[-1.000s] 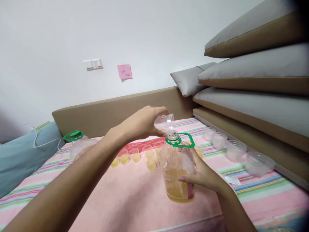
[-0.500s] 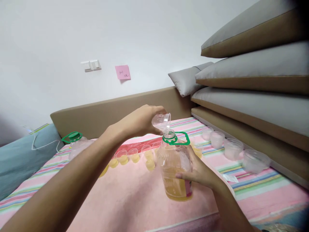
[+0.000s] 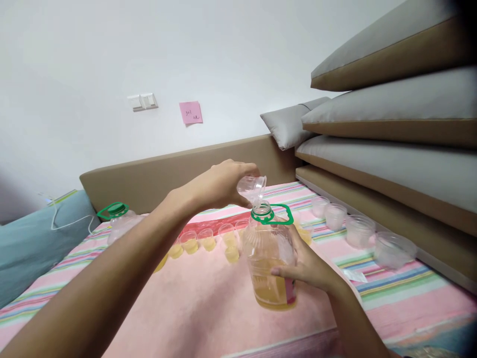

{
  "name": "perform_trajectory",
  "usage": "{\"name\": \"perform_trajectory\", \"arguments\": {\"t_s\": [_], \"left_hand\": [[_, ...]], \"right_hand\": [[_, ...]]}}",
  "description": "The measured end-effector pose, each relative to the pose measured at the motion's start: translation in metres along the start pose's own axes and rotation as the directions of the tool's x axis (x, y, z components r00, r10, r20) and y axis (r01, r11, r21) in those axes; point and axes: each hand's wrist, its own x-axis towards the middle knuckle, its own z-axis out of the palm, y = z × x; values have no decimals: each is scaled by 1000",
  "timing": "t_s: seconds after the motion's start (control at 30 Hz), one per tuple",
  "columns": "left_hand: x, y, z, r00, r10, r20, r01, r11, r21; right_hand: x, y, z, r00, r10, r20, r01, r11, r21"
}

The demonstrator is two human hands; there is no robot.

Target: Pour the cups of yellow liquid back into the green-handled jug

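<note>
Bottle (image 3: 270, 283) is being gripped nearer you than the cup row (image 3: 205, 240), your right hand (image 3: 306, 264) likely steadying it; your left hand (image 3: 231, 185) is pinching a cup (image 3: 251, 188) tipped at its mouth, apparently avoiding spills.

2 bare hands (image 3: 228, 185), 2 bare slender forearms (image 3: 145, 253)

On my feed I see a glossy plastic bottle (image 3: 264, 248), smooth plastic cup (image 3: 252, 187) above it, matt cloth (image 3: 179, 298) left of it.
</note>
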Motion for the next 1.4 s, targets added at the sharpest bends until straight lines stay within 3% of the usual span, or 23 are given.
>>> {"name": "perform_trajectory", "arguments": {"t_s": [0.3,0.53,1.4], "left_hand": [[-2,2,-4,999,43,7,-43,996,72],[1,-4,-4,992,127,15,-128,991,28],[4,-5,-3,980,200,0,-200,979,47]], "right_hand": [[0,-1,0,1000,-17,14,17,1000,6],[-1,0,0,1000,0,16,0,1000,4],[-1,0,-1,1000,0,11,0,1000,-3]]}}
